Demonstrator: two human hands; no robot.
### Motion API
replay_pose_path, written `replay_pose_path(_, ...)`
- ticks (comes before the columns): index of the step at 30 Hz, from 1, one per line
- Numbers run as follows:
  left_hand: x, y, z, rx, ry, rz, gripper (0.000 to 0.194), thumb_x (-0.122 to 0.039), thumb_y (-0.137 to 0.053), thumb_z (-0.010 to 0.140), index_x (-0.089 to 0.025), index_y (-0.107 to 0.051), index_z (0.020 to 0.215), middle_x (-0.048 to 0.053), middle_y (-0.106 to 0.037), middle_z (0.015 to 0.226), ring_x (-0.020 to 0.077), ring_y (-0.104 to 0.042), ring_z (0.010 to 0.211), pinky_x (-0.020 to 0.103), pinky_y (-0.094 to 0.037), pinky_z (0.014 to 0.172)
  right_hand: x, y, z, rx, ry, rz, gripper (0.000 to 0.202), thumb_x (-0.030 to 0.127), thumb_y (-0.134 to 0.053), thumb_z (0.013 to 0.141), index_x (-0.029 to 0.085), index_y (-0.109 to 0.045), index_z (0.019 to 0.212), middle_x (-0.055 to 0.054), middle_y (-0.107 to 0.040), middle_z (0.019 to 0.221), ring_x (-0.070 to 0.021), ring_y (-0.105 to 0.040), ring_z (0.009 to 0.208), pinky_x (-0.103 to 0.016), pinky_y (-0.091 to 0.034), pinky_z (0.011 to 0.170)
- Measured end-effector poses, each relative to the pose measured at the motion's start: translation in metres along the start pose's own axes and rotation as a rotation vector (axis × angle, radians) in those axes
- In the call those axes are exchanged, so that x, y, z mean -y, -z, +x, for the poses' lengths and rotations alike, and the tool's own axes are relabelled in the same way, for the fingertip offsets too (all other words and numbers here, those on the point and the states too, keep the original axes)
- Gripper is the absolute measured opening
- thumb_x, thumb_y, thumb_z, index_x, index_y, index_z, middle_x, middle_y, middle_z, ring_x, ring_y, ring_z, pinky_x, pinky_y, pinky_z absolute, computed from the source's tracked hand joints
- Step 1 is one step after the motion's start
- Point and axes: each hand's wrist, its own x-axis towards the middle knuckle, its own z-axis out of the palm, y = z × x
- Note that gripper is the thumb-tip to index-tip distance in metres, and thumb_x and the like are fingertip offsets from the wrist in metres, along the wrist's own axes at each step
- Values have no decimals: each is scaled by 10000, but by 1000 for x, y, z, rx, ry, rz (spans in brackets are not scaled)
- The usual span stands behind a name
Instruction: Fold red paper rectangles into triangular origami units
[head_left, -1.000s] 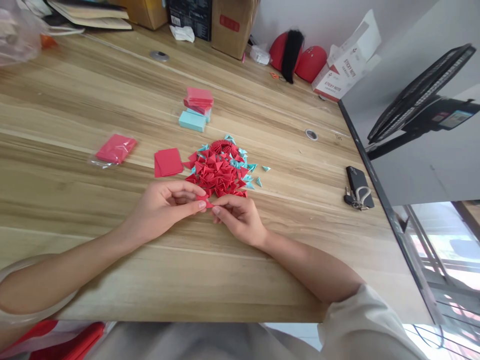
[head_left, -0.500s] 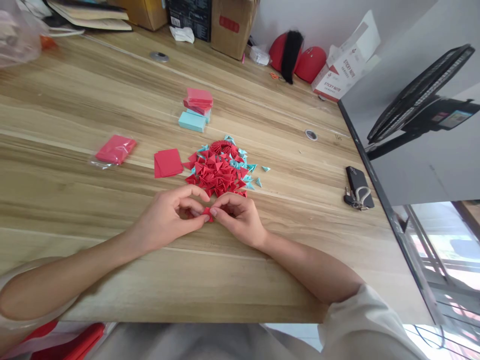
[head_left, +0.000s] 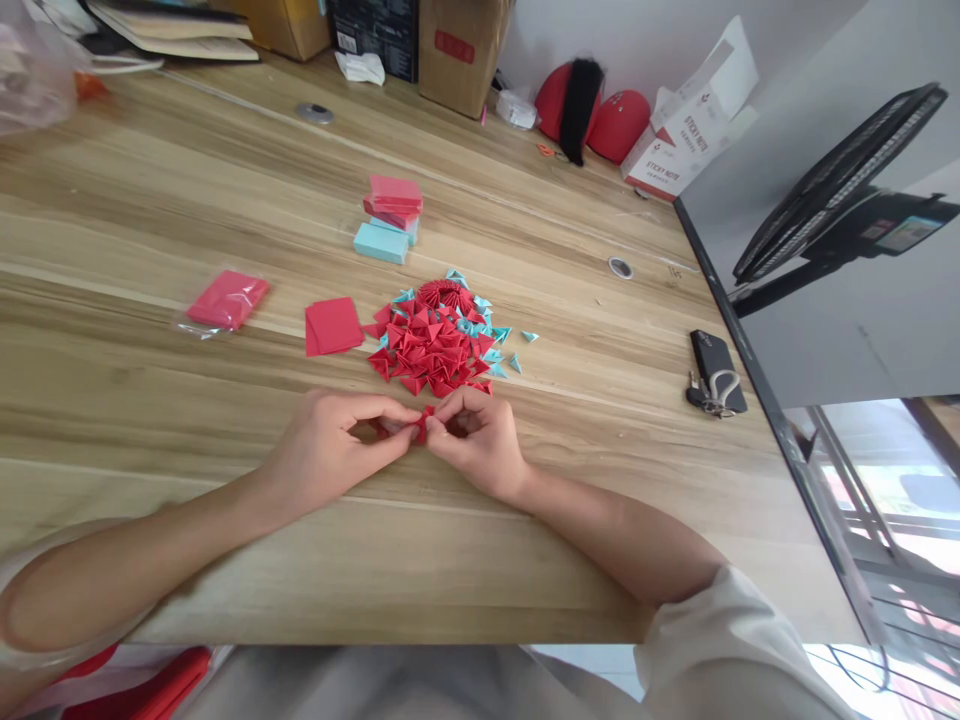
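Both hands pinching one small red paper piece (head_left: 421, 424) low over the bench (head_left: 150, 380).

Left hand (head_left: 334, 455) and right hand (head_left: 476, 440) meeting fingertip to fingertip, each grip clamped on the piece; pile of folded red and blue triangles (head_left: 439, 340) just at 12 o'clock, flat red sheets (head_left: 332, 325) at 10 o'clock.

2 hands meet on the wooden table (head_left: 150, 420): the left hand (head_left: 337, 450) and the right hand (head_left: 480, 445), pinching 1 small red paper piece (head_left: 421, 425) between them. Just beyond the fingertips lies 1 heap of folded triangles (head_left: 431, 345), red ones too many to count, with roughly 12 blue ones along its far-right edge. Left of the heap sits 1 stack of flat red sheets (head_left: 332, 325), and further left 1 wrapped red packet (head_left: 227, 300). Beyond the heap are 2 note pads, 1 red pad (head_left: 395, 198) atop 1 blue pad (head_left: 382, 242). Well right of the right hand: 1 black key fob (head_left: 716, 372).
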Motion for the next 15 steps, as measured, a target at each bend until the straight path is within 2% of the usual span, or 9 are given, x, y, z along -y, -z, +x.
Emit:
replay_pose_path(3, 0, 0, 0, -34, -28, 72, 215, -346, -645, 813, -190, -790, 837, 7, -789, 819, 189, -695, 702, 236, -550, 645, -2, -1, -2, -2, 30, 1, 143, 258, -683, 727, 174, -596, 651, 4, -592, 598, -81, -475, 496, -227, -376, 465)
replay_pose_path(8, 1, 1, 3, -123, -114, 113, 209, -296, -614, 819, -169, -779, 799, 22, -787, 786, 162, -690, 667, 207, -516, 584, -4, 1, -2, 38, 52, 36, 161, 326, -681, 787, 168, -671, 757, -42, -683, 708, -111, -564, 577, -252, -458, 537)
replay_pose_path(15, 3, -1, 0, -137, -181, 131, 202, -263, -604, 826, -151, -766, 783, 38, -770, 747, 138, -662, 635, 202, -494, 586, -2, 2, -1, 44, 20, 20, 139, 313, -691, 794, 179, -661, 768, -14, -663, 664, -100, -552, 546, -237, -444, 513)
